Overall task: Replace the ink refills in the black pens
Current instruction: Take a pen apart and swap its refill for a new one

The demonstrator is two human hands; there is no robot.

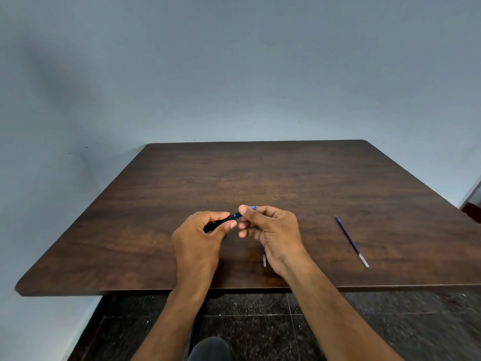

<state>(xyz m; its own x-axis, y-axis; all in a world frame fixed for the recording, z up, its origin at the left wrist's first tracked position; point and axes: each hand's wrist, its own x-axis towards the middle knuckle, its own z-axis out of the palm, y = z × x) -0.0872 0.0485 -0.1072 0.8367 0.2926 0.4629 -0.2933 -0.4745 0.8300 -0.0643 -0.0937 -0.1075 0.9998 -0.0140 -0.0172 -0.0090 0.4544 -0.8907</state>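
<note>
Above the middle of the dark wooden table (156,204) I hold a black pen (223,220) with a blue ring at its end. My left hand (200,238) grips the black barrel. My right hand (268,230) pinches the pen's blue end piece (253,207) between thumb and fingers. A blue ink refill (352,241) with a clear end lies on the table to the right of my hands. The clear end of a second refill (264,259) shows just under my right hand; the rest of it is hidden.
The table's near edge (130,291) runs just below my wrists. A grey-blue wall stands behind the table. Dark speckled floor tiles (260,321) and my knee (210,349) show below. A dark object (472,204) sits at the far right edge.
</note>
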